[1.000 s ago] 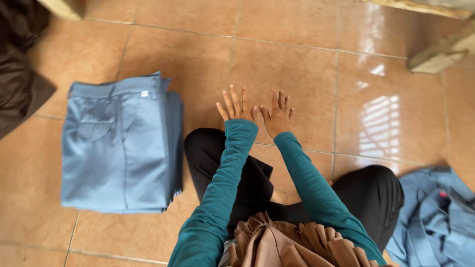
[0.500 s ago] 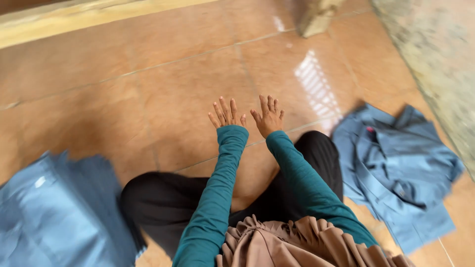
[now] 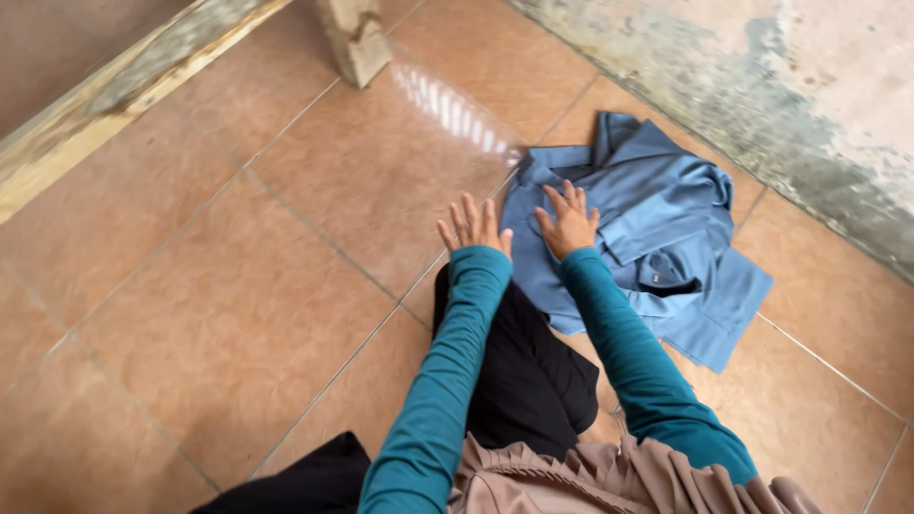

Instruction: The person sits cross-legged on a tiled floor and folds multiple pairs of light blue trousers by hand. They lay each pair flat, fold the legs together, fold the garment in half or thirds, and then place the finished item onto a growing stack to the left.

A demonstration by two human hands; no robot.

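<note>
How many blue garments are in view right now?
1: a crumpled blue cloth shirt on the tiled floor by the wall, the right hand over it. More may lie off-frame.

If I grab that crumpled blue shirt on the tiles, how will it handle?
The blue shirt lies rumpled in loose folds, so it will probably hang limp and unfold when lifted. It looks thin, likely light. The glossy tile floor suggests it would slide easily if the right hand pushes it.
</note>
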